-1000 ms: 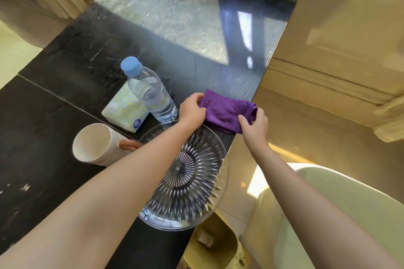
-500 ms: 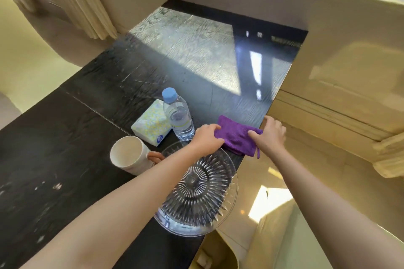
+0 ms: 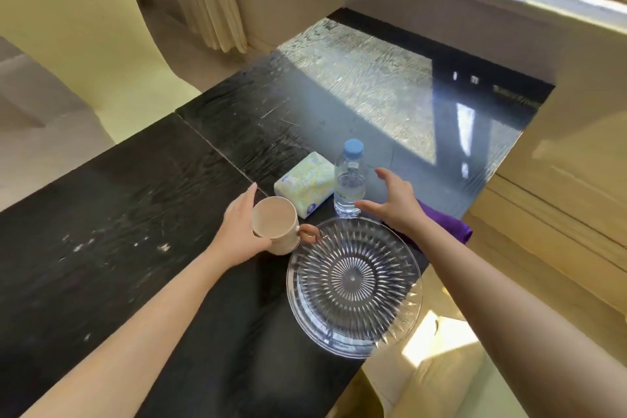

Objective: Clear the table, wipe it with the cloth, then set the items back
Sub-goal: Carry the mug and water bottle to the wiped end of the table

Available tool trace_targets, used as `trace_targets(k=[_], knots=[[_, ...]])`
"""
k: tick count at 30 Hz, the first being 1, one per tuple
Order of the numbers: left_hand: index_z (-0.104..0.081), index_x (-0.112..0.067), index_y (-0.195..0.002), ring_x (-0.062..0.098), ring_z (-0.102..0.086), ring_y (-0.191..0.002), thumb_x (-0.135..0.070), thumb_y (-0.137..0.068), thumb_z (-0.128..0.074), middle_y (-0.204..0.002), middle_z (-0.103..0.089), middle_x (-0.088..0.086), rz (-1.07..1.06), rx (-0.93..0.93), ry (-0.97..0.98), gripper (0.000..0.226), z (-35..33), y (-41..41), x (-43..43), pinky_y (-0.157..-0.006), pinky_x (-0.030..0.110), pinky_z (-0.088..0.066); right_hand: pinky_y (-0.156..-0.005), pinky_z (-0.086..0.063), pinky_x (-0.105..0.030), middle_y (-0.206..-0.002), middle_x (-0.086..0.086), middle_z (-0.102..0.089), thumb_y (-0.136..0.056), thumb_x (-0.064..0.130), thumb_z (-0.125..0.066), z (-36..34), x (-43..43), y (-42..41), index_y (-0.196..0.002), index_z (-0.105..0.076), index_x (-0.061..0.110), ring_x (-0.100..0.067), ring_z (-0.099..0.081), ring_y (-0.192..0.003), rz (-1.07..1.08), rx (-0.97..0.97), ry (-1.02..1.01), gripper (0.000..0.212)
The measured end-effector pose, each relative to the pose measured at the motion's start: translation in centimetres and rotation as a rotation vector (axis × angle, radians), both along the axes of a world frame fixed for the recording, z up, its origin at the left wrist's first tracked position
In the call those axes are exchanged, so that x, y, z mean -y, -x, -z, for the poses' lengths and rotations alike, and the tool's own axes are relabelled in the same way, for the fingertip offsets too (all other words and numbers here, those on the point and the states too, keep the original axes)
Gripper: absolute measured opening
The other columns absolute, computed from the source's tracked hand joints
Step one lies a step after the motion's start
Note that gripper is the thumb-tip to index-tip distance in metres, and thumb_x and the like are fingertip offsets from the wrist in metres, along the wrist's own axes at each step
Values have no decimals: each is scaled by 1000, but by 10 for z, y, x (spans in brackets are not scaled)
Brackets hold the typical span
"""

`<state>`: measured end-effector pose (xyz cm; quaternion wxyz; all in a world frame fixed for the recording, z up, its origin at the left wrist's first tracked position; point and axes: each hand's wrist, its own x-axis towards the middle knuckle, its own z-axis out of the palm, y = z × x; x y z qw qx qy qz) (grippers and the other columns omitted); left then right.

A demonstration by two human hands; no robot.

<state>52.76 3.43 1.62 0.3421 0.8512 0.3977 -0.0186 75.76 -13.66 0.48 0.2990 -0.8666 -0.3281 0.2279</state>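
Closest to the person, the glass plate (image 3: 354, 287) sits at the table (image 3: 101, 214) edge, part of its rim hanging out past it. Just beyond that, the left hand (image 3: 237, 234) is wrapped around the side of the mug (image 3: 276, 229), grip clamped on its body with the handle pointing toward the plate. The right hand (image 3: 395, 202) hovers with fingers spread apart, empty, right next to the water bottle (image 3: 349, 180), not touching it as far as the view shows. Under that wrist the purple cloth (image 3: 448, 226) lies bunched at the table's right edge. The tissue pack (image 3: 303, 185) sits just behind the mug, touching or nearly touching the bottle.

So this looks like the clearing stage, and nothing's off the table yet. To do it well: lift the mug straight up so the handle doesn't clip the plate rim, and close on the bottle around its middle, since it's tall and light and would tip from a nudge near the cap. That overhanging plate probably wants a careful two-handed lift later.

Compared with half a second ago, both hands have let go of the cloth, which they'd been holding together; the left went to the mug and the right swung over toward the bottle. The items themselves haven't moved.
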Motion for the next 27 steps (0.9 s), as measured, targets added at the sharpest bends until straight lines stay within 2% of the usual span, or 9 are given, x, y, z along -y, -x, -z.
trace_targets(k=[2, 4, 6, 8, 13, 18, 22, 24, 27], knots=[[1, -21, -150, 20, -6, -146, -23, -64, -83, -159, -8, 2, 1, -32, 80, 120, 16, 10, -9, -117, 40, -15, -103, -34, -38, -140, -6, -46, -73, 36, -76, -3, -16, 7, -138, -37, 12, -28, -35, -132, 10, -33, -60, 79], [3, -23, -150, 18, -9, -146, -28, -61, -85, -159, -8, -2, 13, 26, 145, 125, 30, 13, -14, -116, 35, -15, -95, -38, -34, -129, -6, -54, -70, 32, -79, -5, -31, 13, -128, -44, 13, -26, -44, -124, 62, -59, -135, 70], [1, -27, -149, 12, -15, -143, -34, -58, -86, -158, -13, -5, 2, 110, 198, 126, 40, 15, -17, -111, 29, -17, -95, -39, -35, -127, -7, -54, -69, 30, -80, -5, -42, 20, -126, -44, 13, -25, -47, -121, 134, -77, -171, 69], [-4, -31, -148, 8, -22, -138, -38, -54, -87, -155, -21, -5, -30, 186, 248, 126, 48, 16, -20, -108, 27, -21, -94, -39, -34, -127, -6, -53, -69, 28, -80, -3, -51, 26, -124, -44, 13, -24, -48, -119, 187, -80, -196, 67], [-29, -29, -139, 14, -43, -125, -34, -52, -88, -139, -43, -5, -99, 307, 256, 106, 60, 11, -20, -99, 31, -37, -96, -40, -34, -129, -6, -53, -74, 28, -77, 1, -62, 29, -125, -42, 13, -23, -50, -118, 271, -117, -208, 64], [-39, -39, -122, 9, -49, -108, -31, -49, -88, -124, -50, -11, -236, 408, 216, 89, 64, 28, -25, -84, 26, -37, -95, -43, -36, -125, -4, -56, -73, 33, -77, -3, -70, 34, -121, -45, 14, -21, -54, -113, 269, -82, -208, 60], [-38, -35, -127, 11, -48, -110, -29, -50, -88, -128, -49, -7, -270, 439, 189, 92, 61, 45, -26, -88, 28, -37, -82, -39, -27, -111, 0, -57, -69, 36, -79, -17, -63, 31, -108, -47, 20, -16, -55, -101, 276, -49, -260, 53], [-38, -34, -127, 12, -49, -112, -31, -50, -88, -129, -49, -6, -288, 452, 175, 92, 58, 54, -22, -90, 31, -40, -80, -37, -25, -107, 2, -56, -69, 35, -79, -25, -60, 34, -105, -46, 23, -14, -54, -98, 251, -39, -270, 51], [-39, -33, -127, 14, -50, -113, -31, -51, -88, -128, -50, -5, -347, 499, 151, 90, 44, 68, -22, -94, 36, -43, -81, -37, -26, -107, 1, -56, -68, 32, -80, -43, -65, 41, -107, -49, 18, -15, -54, -97, 211, -16, -278, 51]])
